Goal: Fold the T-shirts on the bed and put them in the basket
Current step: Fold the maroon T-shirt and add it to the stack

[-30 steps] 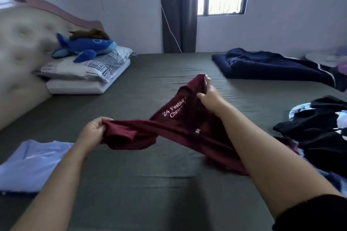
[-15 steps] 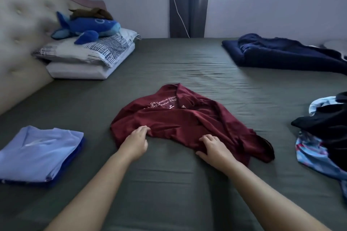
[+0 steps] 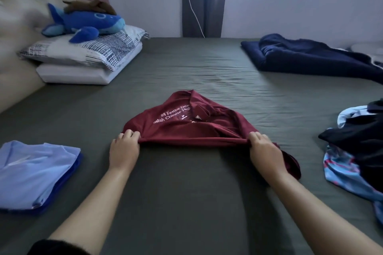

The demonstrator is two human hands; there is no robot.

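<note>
**Maroon shirt gripped at its near edge, not yet flat**

My worry is the bunching. The shirt (image 3: 192, 124) lies mid-bed (image 3: 186, 203) in a rumpled mound, collar and white print heaped toward the far side, and a loose part trails under my right wrist. If I fold from this, I judge the creases get locked in and the trailing cloth ends up caught underneath — a lopsided bundle. Pulling too hard could also drag the whole heap toward me instead of spreading it.

Left hand (image 3: 124, 149): fingers curled, pinching the near-left corner of the edge. Right hand (image 3: 264, 149): fingers curled over the near-right corner, gripping it — the edge runs taut between them.

No basket in view, so I cannot tell where it goes.
</note>
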